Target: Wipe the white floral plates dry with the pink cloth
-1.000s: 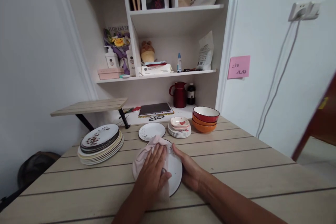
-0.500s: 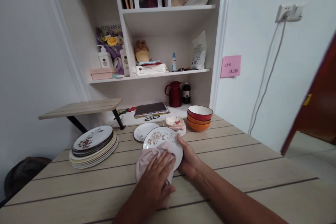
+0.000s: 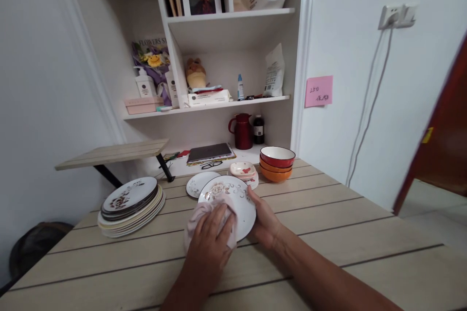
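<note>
At the far left, a stack of large plates (image 3: 130, 205) sits on the counter (image 3: 328, 223), its top plate dark-rimmed with a flower pattern. Above and behind it a small wooden board (image 3: 113, 152) stands raised on black legs. Further right, near the back edge, a small patterned plate (image 3: 197, 183) lies flat. In front of it, at about the middle of the counter, is a white flowered plate (image 3: 235, 194), tilted with its far rim raised and its near edge low at the counter. A bunched pink cloth (image 3: 197, 217) covers its lower left part. The left hand (image 3: 211, 248) lies on that cloth with its fingers stretched forward and close together. Its grip is not closed around anything; palm and fingers press flat on the cloth against the plate's face. At the plate's right rim is the right hand (image 3: 268, 223). Its grip is closed on the plate, with the thumb on the upper face at the edge and the fingers hidden beneath. Behind this plate a pile of small saucers (image 3: 243, 171) is partly hidden by its raised rim. Just right of that, three nested bowls (image 3: 276, 163) stand together, a red one on top of orange ones. On the white wall further right hangs a pink sticky note (image 3: 318, 91).
</note>
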Tool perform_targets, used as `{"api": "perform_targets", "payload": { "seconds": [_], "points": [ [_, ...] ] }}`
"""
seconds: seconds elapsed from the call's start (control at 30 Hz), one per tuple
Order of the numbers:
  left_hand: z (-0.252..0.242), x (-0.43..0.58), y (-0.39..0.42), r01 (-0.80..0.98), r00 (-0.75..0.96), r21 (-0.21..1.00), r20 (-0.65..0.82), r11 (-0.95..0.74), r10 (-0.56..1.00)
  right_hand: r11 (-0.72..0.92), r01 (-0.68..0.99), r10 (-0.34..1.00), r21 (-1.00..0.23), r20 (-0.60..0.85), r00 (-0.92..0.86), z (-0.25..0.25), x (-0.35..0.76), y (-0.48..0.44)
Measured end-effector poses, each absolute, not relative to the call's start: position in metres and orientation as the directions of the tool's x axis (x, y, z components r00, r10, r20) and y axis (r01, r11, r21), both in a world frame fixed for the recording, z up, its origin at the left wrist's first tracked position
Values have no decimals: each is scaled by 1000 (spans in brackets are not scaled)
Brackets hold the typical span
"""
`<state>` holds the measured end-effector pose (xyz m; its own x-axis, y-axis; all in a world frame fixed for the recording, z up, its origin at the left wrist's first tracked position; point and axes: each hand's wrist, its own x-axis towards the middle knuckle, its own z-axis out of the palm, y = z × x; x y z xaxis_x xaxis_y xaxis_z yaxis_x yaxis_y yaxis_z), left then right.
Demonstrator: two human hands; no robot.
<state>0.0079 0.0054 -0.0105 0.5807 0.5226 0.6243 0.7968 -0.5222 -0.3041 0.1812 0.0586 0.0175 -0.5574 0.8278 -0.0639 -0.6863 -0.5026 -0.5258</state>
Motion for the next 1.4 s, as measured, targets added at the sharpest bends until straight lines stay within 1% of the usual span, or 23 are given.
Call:
{"api": "perform_targets", "payload": {
  "seconds": [0.13,0.33,0.4,0.5,0.57,0.67,0.8,0.87,0.93,1.07,1.2,1.27,1.4],
  "points": [
    [-7,4,3,743,614,-301,661,-598,431,-552,-664,794,-504,-77,-603,19,180,56],
    [-8,4,1,804,520,-287,764,-521,381,-549,-665,780,-506,-25,-625,21,180,53],
    [-10,4,3,813,516,-283,755,-509,405,-551,-666,779,-502,-24,-627,21,180,54],
    [-18,5,11,825,527,-264,677,-500,513,-507,-686,820,-522,-44,-571,20,179,56],
    [-27,5,17,852,492,-211,636,-480,595,-440,-703,875,-559,-91,-476,18,179,58],
    [-40,2,22,893,395,-81,612,-442,685,-370,-691,922,-620,-154,-356,14,176,57],
    [-47,-7,21,894,341,34,596,-447,727,-399,-612,906,-682,-189,-379,11,168,50],
    [-42,-11,20,878,343,71,596,-474,726,-428,-558,889,-711,-219,-402,8,163,46],
    [-35,-13,19,851,367,89,602,-517,709,-449,-527,870,-721,-219,-441,6,159,42],
    [-19,-10,15,784,474,54,591,-618,653,-474,-528,821,-705,-137,-554,1,152,36],
    [-13,-2,11,741,559,-3,558,-672,614,-484,-546,805,-684,-103,-584,1,151,34],
    [-14,1,11,725,595,-33,534,-688,601,-500,-564,802,-657,-105,-588,2,153,38],
    [-18,5,11,667,692,-104,456,-738,560,-528,-576,812,-624,-173,-557,8,166,53]
  ]
}}
